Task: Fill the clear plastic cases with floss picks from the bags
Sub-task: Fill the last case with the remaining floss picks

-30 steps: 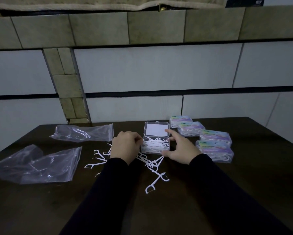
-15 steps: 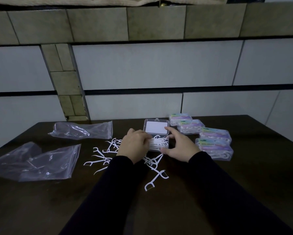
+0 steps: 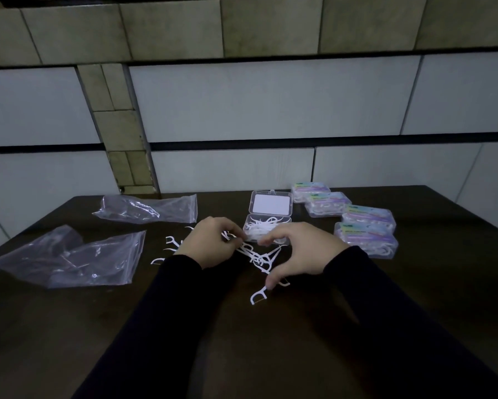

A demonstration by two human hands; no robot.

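We had our left hand (image 3: 210,244) pinching floss picks (image 3: 258,256) from the loose heap on the surface (image 3: 414,298); our right hand (image 3: 299,251) arched over them, fingers curled, thumb touching one pick. The open case (image 3: 268,223), partly filled, sat just behind.

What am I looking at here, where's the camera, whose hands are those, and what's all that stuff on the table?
The camera sits on a person's head, looking down at their own hands. On the dark table an open clear case is partly filled with white floss picks. Four closed, filled cases lie to its right, two plastic bags to the left. Loose picks are scattered between the hands. The left hand pinches some picks; the right hand arches over the pile, its thumb touching one pick.
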